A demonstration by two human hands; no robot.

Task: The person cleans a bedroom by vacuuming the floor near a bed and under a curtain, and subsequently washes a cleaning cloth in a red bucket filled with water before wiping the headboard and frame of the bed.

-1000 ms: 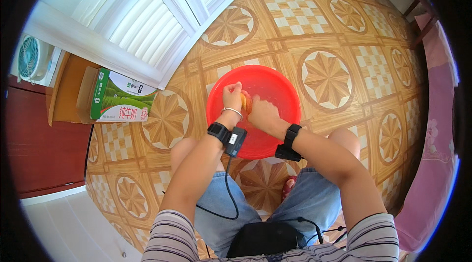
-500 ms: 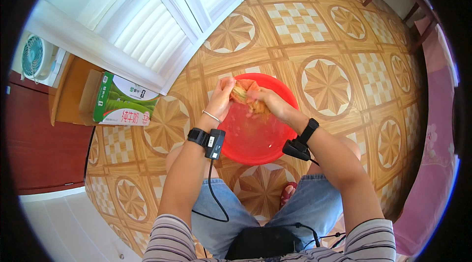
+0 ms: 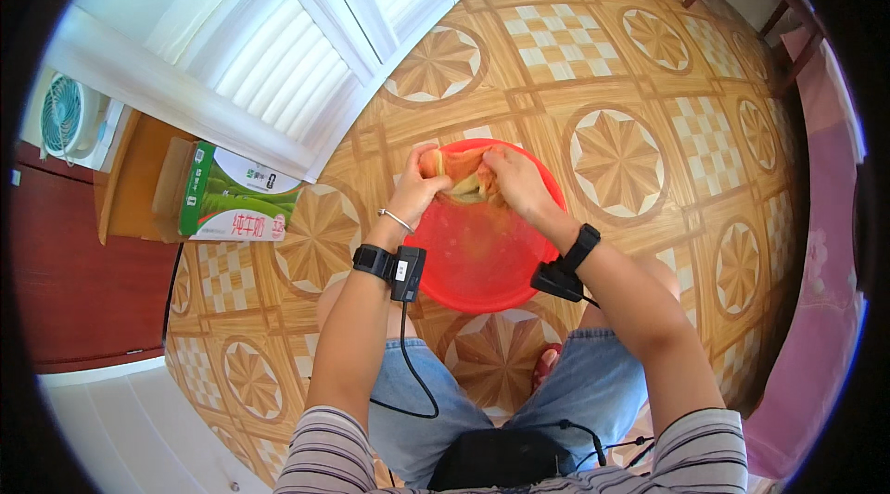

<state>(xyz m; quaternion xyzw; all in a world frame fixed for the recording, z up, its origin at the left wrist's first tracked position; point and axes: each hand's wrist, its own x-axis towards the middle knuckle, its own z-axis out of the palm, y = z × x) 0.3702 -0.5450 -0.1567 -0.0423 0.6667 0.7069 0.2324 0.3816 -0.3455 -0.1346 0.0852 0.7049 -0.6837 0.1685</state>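
A wet-looking orange and yellow cloth [image 3: 468,176] stretches between my two hands over the far part of a red plastic basin [image 3: 482,285]. My left hand [image 3: 422,183] grips its left end, thumb pressed against the fingers. At the other end my right hand [image 3: 514,181] pinches the cloth near the basin's far right rim. The basin stands on the floor in front of my knees, with what looks like shallow water inside. Black straps with small devices sit on both wrists, and a bracelet [image 3: 397,220] circles the left one.
To the left, an open milk carton box [image 3: 243,193] lies by a wooden cabinet, with a small fan [image 3: 63,114] beyond. White louvred doors [image 3: 278,49] line the far left. A pink-covered piece of furniture [image 3: 816,290] stands at right. A cable [image 3: 417,383] hangs from my left wrist.
The cloth was bunched up between my hands and is now spread wider. My right hand has shifted slightly up and right, and my left fingers have changed their hold.
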